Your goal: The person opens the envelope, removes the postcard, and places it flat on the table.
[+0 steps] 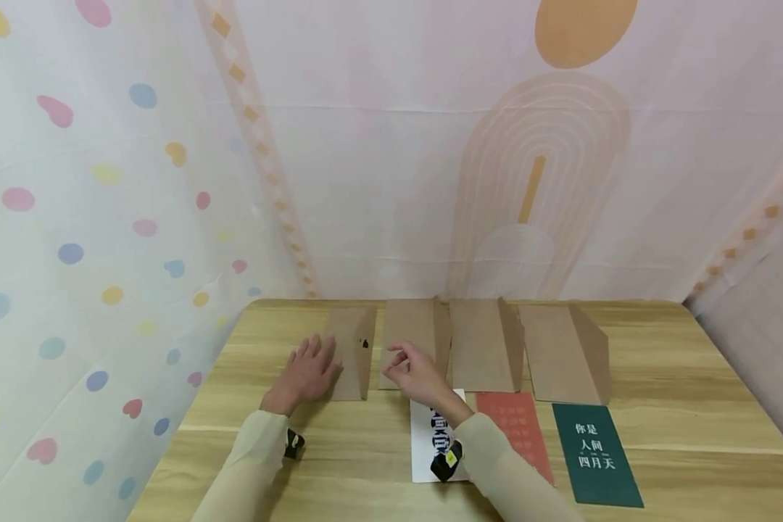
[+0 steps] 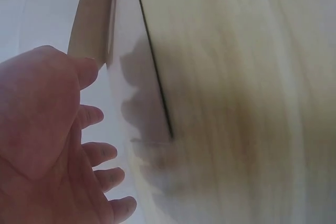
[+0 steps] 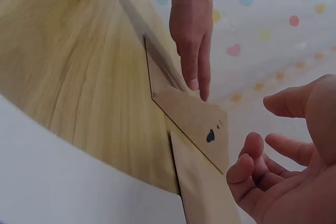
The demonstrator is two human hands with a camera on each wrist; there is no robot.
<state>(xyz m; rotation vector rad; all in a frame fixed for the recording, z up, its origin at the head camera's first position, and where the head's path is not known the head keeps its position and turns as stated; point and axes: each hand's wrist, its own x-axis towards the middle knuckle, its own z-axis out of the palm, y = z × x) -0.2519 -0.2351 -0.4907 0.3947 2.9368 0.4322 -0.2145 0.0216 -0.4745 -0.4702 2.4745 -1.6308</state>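
A brown paper envelope (image 1: 349, 355) lies leftmost in a row on the wooden table, a small black mark (image 1: 365, 344) on its flap at the right side. Over its left edge my left hand (image 1: 307, 373) is spread with straight fingers; in the left wrist view the fingers (image 2: 100, 153) hover above or touch it, I cannot tell which. My right hand (image 1: 417, 373) hangs over the second brown envelope (image 1: 407, 319), fingers loosely bent and nothing between them. The right wrist view shows this hand (image 3: 294, 171) beside the marked envelope (image 3: 191, 116).
Two more brown envelopes (image 1: 486, 348) (image 1: 557, 355) continue the row rightward. In front lie a white card (image 1: 423, 457) partly under my right forearm, a red card (image 1: 512, 428) and a dark green card (image 1: 594, 478) with white characters. Patterned cloth (image 1: 378, 181) hangs behind the table.
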